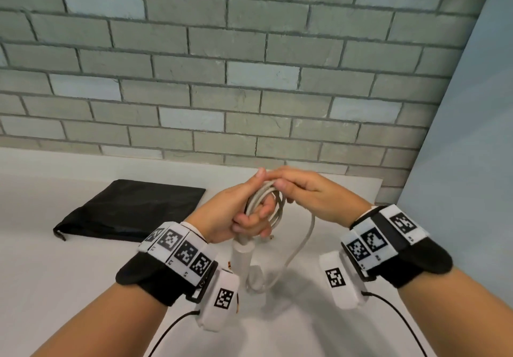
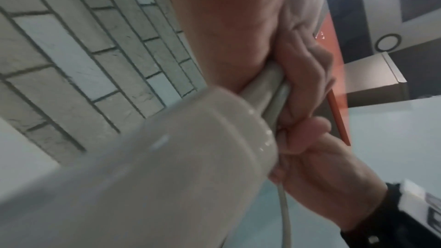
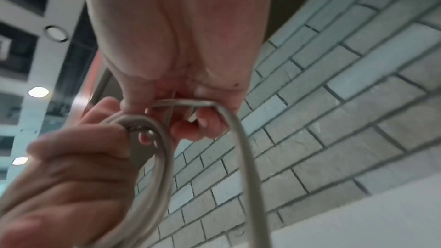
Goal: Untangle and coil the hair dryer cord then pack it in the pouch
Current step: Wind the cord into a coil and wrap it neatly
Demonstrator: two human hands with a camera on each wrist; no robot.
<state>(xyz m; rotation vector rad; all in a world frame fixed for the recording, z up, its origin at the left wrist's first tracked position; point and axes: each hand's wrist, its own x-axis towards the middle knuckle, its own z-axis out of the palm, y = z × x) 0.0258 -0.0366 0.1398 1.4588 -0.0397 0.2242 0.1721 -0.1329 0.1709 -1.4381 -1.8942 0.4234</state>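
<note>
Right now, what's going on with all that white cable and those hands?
A person is winding up a hair dryer's cord above a white table. The left hand grips the gathered loops along with the hair dryer, which hangs below it. The right hand pinches the cord at the top of the coil. A loose stretch droops towards the table. The black pouch lies flat to the left, nothing packed in it yet.

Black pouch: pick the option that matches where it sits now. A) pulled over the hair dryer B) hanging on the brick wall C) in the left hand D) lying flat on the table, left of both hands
D: the black pouch lies flat on the white table, untouched, left of both hands.
</note>
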